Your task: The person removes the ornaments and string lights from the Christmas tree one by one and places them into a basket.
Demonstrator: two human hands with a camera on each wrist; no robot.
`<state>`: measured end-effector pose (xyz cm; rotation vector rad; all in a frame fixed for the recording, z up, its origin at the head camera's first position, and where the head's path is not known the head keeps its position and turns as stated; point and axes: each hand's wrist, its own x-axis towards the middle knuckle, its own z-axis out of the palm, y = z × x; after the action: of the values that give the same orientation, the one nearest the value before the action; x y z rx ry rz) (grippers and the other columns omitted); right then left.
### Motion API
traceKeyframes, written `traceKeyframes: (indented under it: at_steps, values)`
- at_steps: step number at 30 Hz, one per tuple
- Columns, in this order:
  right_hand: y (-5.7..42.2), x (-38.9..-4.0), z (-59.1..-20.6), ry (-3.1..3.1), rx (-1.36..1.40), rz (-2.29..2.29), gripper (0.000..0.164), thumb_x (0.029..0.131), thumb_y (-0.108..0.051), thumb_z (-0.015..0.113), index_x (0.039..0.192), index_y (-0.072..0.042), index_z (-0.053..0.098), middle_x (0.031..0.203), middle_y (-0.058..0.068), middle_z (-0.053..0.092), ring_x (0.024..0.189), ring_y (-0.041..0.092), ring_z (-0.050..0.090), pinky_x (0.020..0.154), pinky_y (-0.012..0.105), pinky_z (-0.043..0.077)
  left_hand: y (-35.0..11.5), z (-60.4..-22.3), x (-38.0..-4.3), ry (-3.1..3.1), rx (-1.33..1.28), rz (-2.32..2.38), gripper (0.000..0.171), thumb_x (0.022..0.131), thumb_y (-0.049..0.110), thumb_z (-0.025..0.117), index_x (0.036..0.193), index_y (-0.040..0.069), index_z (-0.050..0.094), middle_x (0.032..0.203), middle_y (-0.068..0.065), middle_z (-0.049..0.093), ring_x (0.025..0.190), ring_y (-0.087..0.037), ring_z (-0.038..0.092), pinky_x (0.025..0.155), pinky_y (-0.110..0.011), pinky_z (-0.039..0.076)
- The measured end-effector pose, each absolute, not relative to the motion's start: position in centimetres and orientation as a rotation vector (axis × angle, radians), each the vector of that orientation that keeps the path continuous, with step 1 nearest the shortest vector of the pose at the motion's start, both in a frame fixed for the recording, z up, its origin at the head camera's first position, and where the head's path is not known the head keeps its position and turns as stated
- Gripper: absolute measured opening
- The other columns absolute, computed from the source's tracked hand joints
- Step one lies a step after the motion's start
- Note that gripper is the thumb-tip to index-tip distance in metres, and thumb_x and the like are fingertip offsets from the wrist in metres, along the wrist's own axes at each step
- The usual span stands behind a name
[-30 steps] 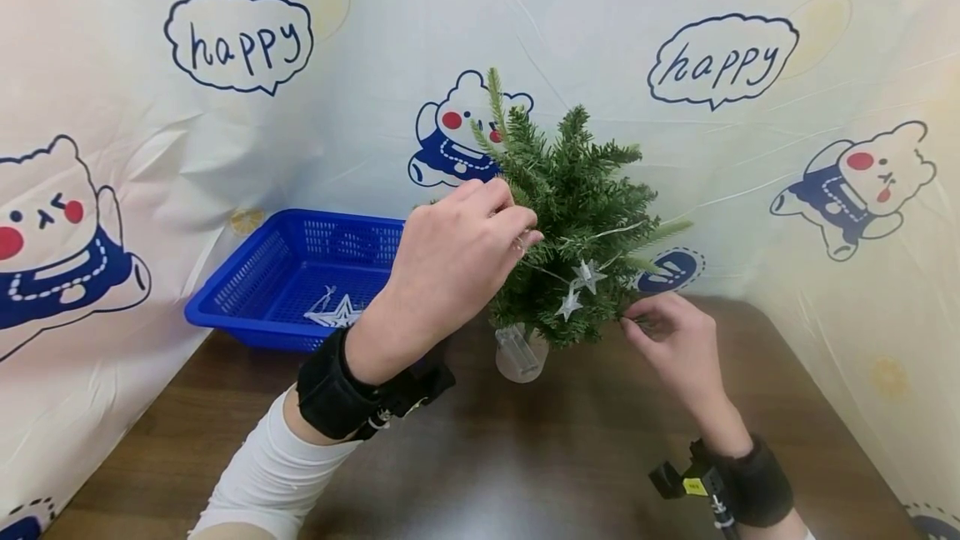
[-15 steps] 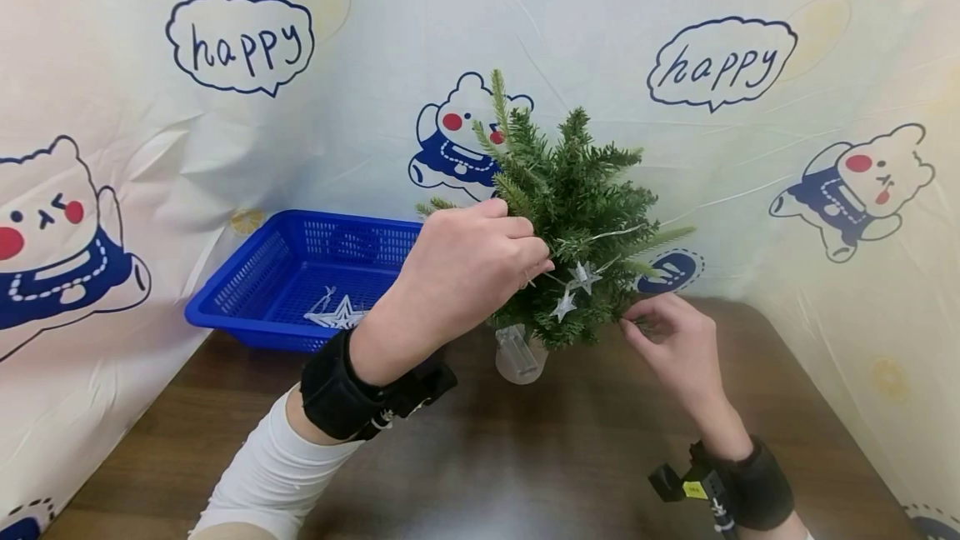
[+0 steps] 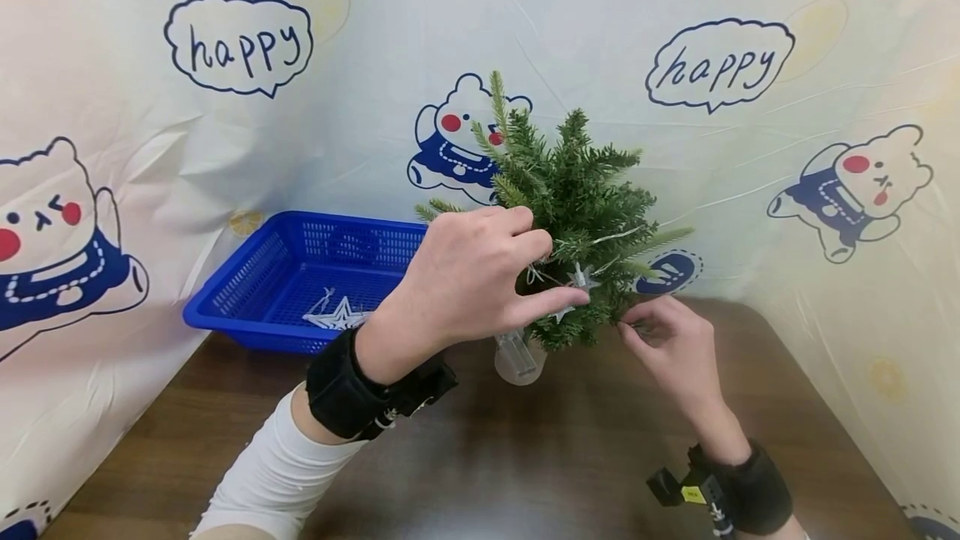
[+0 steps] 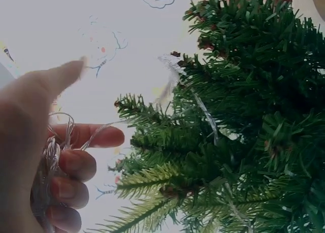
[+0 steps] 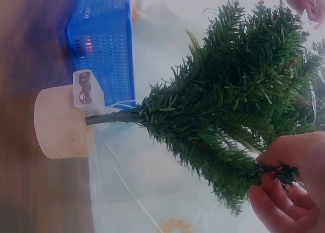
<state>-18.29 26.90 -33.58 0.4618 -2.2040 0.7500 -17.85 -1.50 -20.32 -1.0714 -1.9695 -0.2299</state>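
Densely needled green tree point(image 3: 588, 190), clear star lights point(image 3: 581, 277), pale base point(image 5: 60, 126)

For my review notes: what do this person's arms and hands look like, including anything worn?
The left hand and right hand are ungloved. Each wrist wears a wide black band, left band and right band, with a small black device attached. A wrinkled white sleeve shows on the left forearm; a yellow label marks the right device.
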Motion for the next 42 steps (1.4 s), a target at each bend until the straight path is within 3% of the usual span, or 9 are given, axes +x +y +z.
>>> traceKeyframes:
  at_steps: [5,9,15,25,29,31,35,38,42]
  values:
    - [26.6,-18.0,-33.6,-2.199,0.458,0.757,0.015,0.072,-0.003,0.076,0.079,-0.015,0.07,0.08,-0.003,0.066,0.065,0.002,0.056,0.063,0.01,0.045,-1.3,-20.4,-18.0,-1.973,-1.056,-0.213,0.036,0.1,0.042,0.043,0.082,0.018,0.062,0.071,0.005,0.051,0.057,-0.009,0.046,0.048,-0.023,0.036]
    - [26.3,-17.7,-33.5,-2.195,0.463,0.767,0.017,0.072,-0.003,0.076,0.079,-0.017,0.07,0.079,-0.004,0.066,0.064,0.001,0.056,0.062,0.011,0.044,-1.2,-20.5,-18.2,-1.94,-1.056,-0.19,0.031,0.1,0.039,0.043,0.089,0.016,0.062,0.073,0.004,0.052,0.057,-0.009,0.047,0.047,-0.023,0.035]
    - [25.9,-17.0,-33.4,-2.193,0.477,0.769,0.015,0.073,-0.008,0.078,0.079,-0.019,0.069,0.077,-0.006,0.064,0.065,0.001,0.056,0.062,0.012,0.045,-1.3,-20.5,-18.3,-1.858,-1.111,-0.295,0.027,0.097,0.038,0.052,0.083,0.016,0.061,0.07,0.005,0.048,0.054,-0.007,0.041,0.046,-0.022,0.027]
    - [25.0,-16.0,-33.2,-2.183,0.503,0.797,0.018,0.068,-0.017,0.085,0.078,-0.019,0.07,0.077,-0.007,0.064,0.065,0.001,0.057,0.062,0.011,0.046,-1.1,-20.6,-18.1,-1.775,-1.169,-0.373,0.022,0.095,0.02,0.055,0.074,0.013,0.054,0.06,0.005,0.046,0.049,-0.007,0.038,0.046,-0.022,0.024]
    - [25.1,-15.6,-33.0,-2.229,0.52,0.834,0.025,0.065,-0.019,0.087,0.083,-0.017,0.071,0.082,-0.005,0.066,0.068,0.003,0.059,0.064,0.011,0.048,-1.0,-20.5,-17.9,-1.797,-1.167,-0.395,0.016,0.097,0.018,0.052,0.083,0.01,0.053,0.062,0.004,0.046,0.051,-0.008,0.038,0.047,-0.022,0.026]
    - [25.4,-15.5,-32.8,-2.261,0.538,0.875,0.027,0.065,-0.018,0.087,0.087,-0.015,0.072,0.085,-0.003,0.067,0.069,0.005,0.061,0.065,0.012,0.049,-0.8,-20.5,-17.9,-1.818,-1.152,-0.368,0.012,0.098,0.017,0.05,0.093,0.009,0.057,0.069,0.003,0.054,0.054,-0.008,0.045,0.049,-0.02,0.033]
    - [26.5,-15.3,-32.4,-2.347,0.542,0.946,0.023,0.072,-0.017,0.083,0.092,-0.016,0.072,0.085,-0.005,0.07,0.068,0.005,0.064,0.064,0.016,0.051,-0.4,-20.5,-18.1,-1.85,-1.122,-0.291,0.023,0.1,0.016,0.045,0.105,0.009,0.067,0.08,0.001,0.059,0.059,-0.009,0.05,0.05,-0.02,0.038]
    - [27.5,-15.5,-32.1,-2.392,0.512,1.001,0.016,0.079,-0.016,0.077,0.094,-0.018,0.072,0.083,-0.007,0.072,0.065,0.006,0.065,0.061,0.019,0.052,-0.2,-20.6,-18.2,-1.848,-1.119,-0.291,0.025,0.099,0.017,0.047,0.095,0.013,0.071,0.076,0.001,0.05,0.055,-0.009,0.042,0.046,-0.021,0.031]
    - [28.7,-16.0,-31.7,-2.331,0.362,1.134,0.009,0.085,-0.014,0.071,0.094,-0.012,0.071,0.08,-0.006,0.07,0.061,0.013,0.064,0.058,0.022,0.052,0.0,-20.7,-18.3,-1.829,-1.135,-0.332,0.025,0.098,0.023,0.052,0.08,0.015,0.067,0.072,0.002,0.043,0.055,-0.009,0.036,0.046,-0.022,0.026]
